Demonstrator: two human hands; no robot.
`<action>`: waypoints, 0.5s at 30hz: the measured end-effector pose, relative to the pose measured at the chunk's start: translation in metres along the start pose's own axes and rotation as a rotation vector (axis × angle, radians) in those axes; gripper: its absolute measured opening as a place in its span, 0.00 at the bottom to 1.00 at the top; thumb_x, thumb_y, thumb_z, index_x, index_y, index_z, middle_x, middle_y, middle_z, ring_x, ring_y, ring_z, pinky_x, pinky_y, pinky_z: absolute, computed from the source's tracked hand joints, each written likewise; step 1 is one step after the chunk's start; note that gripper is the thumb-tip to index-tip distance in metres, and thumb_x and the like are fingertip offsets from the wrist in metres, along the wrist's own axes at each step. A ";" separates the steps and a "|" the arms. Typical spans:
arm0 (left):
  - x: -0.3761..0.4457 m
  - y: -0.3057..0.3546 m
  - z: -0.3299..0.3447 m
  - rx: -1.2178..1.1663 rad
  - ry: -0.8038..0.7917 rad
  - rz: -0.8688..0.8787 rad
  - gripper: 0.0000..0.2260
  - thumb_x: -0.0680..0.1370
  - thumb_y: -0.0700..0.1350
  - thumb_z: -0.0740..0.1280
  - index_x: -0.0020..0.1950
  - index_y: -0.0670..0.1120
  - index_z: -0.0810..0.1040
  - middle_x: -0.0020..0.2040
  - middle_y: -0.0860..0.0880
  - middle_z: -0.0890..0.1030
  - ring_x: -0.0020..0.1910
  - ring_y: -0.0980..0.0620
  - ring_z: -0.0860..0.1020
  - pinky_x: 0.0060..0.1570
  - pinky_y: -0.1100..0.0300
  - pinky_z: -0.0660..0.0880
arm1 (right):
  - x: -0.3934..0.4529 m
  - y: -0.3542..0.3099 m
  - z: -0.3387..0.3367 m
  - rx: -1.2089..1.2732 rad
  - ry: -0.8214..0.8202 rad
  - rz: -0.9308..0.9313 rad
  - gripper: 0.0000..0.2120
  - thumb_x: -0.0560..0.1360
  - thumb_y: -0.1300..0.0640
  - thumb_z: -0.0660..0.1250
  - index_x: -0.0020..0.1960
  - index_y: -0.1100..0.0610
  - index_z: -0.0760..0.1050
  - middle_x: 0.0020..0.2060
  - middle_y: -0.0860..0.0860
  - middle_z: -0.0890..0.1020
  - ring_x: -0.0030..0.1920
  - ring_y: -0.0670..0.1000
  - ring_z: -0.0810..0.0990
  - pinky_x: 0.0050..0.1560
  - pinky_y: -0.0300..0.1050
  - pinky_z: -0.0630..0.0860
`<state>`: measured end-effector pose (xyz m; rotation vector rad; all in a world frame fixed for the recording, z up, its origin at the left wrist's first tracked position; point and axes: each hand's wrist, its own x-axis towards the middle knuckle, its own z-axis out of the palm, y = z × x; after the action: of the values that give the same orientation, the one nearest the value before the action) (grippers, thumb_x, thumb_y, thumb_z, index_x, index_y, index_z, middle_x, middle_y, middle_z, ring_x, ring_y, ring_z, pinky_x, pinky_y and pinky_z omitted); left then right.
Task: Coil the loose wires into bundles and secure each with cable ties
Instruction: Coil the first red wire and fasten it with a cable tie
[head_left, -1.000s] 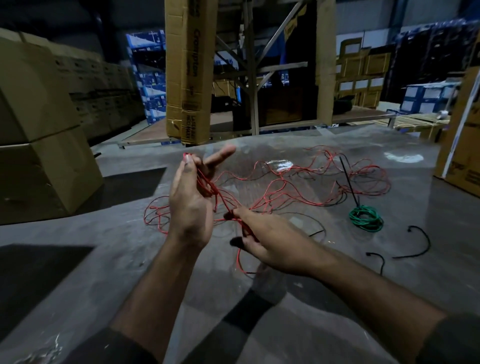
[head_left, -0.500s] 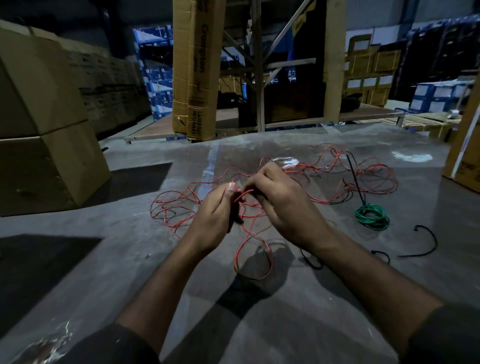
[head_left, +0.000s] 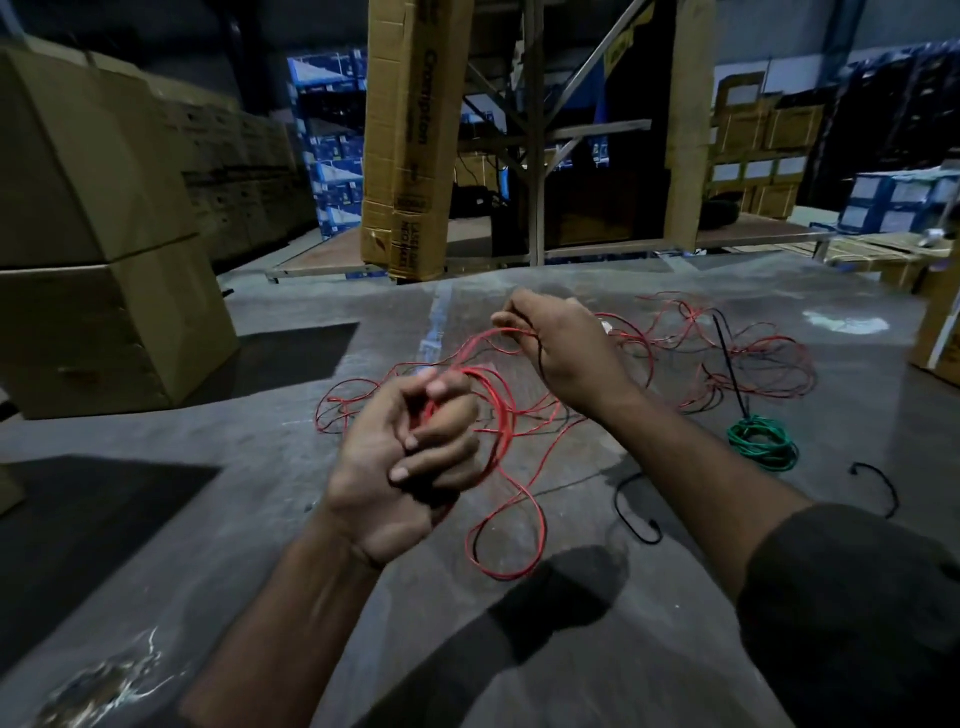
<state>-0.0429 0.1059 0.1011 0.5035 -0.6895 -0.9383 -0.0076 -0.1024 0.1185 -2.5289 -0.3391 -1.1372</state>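
Note:
A long red wire lies tangled across the grey floor. My left hand grips several coiled loops of that red wire, and one loop hangs down below it to the floor. Farther off and higher, my right hand pinches a strand of the same wire that runs back to the coil. A coiled green wire bundle lies on the floor to the right. Black cable ties lie near my right forearm.
Stacked cardboard boxes stand at the left. A tall cardboard carton leans on a metal rack behind the wires. More boxes sit at the far right edge. A black wire crosses the red tangle.
My hands were together at the tangle; my right hand has now drawn a strand up and away, and my left hand has pulled nearer with its fingers curled round the loops.

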 end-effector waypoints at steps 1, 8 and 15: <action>-0.002 0.005 0.000 -0.008 -0.002 0.069 0.15 0.85 0.47 0.45 0.45 0.47 0.67 0.28 0.54 0.57 0.19 0.58 0.54 0.23 0.64 0.51 | 0.003 0.003 0.002 -0.029 -0.007 0.000 0.15 0.81 0.46 0.59 0.44 0.56 0.74 0.37 0.51 0.80 0.38 0.55 0.77 0.42 0.47 0.66; -0.004 0.047 0.002 -0.103 0.115 0.551 0.11 0.82 0.42 0.55 0.45 0.45 0.75 0.43 0.54 0.76 0.27 0.58 0.65 0.32 0.66 0.63 | -0.019 -0.021 0.034 -0.066 -0.149 0.115 0.10 0.81 0.46 0.61 0.50 0.53 0.69 0.43 0.52 0.81 0.41 0.56 0.80 0.39 0.51 0.75; 0.015 0.066 -0.016 0.210 0.458 0.762 0.09 0.84 0.46 0.58 0.53 0.45 0.75 0.49 0.48 0.84 0.47 0.53 0.82 0.60 0.54 0.77 | -0.075 -0.066 0.039 0.213 -0.453 0.058 0.07 0.83 0.53 0.59 0.57 0.55 0.70 0.41 0.49 0.80 0.42 0.47 0.80 0.40 0.45 0.72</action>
<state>0.0117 0.1281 0.1388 0.5551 -0.4956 -0.0253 -0.0530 -0.0323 0.0517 -2.5597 -0.4666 -0.4660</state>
